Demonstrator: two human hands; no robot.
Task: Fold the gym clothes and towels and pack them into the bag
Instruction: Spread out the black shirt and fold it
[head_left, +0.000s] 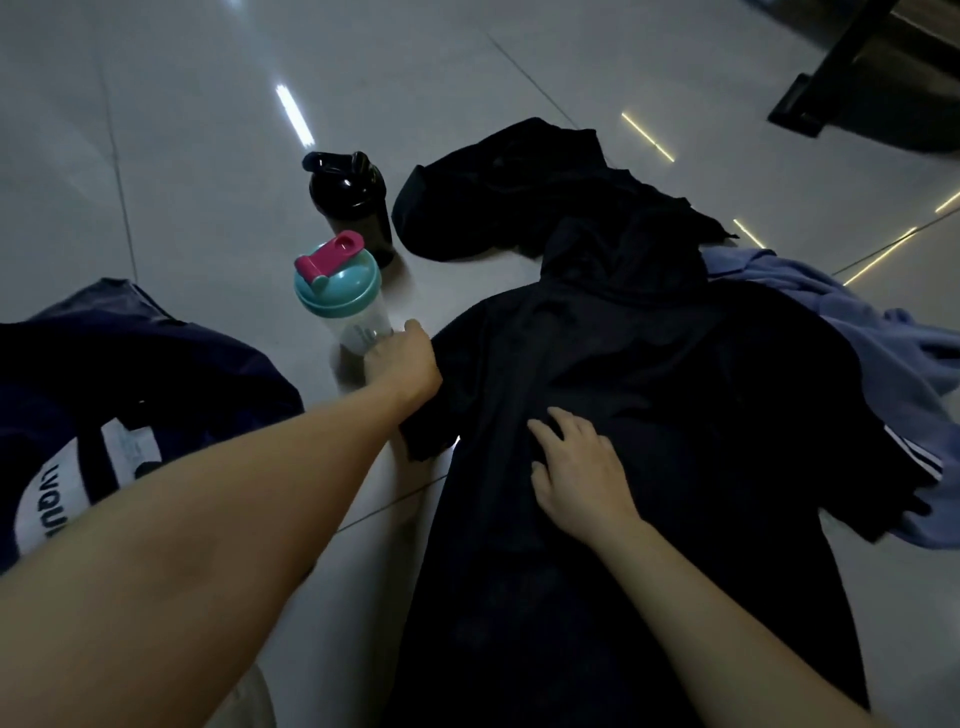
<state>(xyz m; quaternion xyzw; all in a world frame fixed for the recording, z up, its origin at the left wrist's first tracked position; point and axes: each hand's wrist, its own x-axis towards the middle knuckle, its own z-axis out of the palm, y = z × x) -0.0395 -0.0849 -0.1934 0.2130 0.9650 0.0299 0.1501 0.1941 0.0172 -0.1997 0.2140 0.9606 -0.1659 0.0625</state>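
Left hand (402, 358) beside teal-lidded shaker bottle (337, 291)

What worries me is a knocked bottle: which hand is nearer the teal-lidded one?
Left. The left hand is right beside the bottle, at the sleeve of the shirt; the right hand lies flat on the shirt's middle, farther off.
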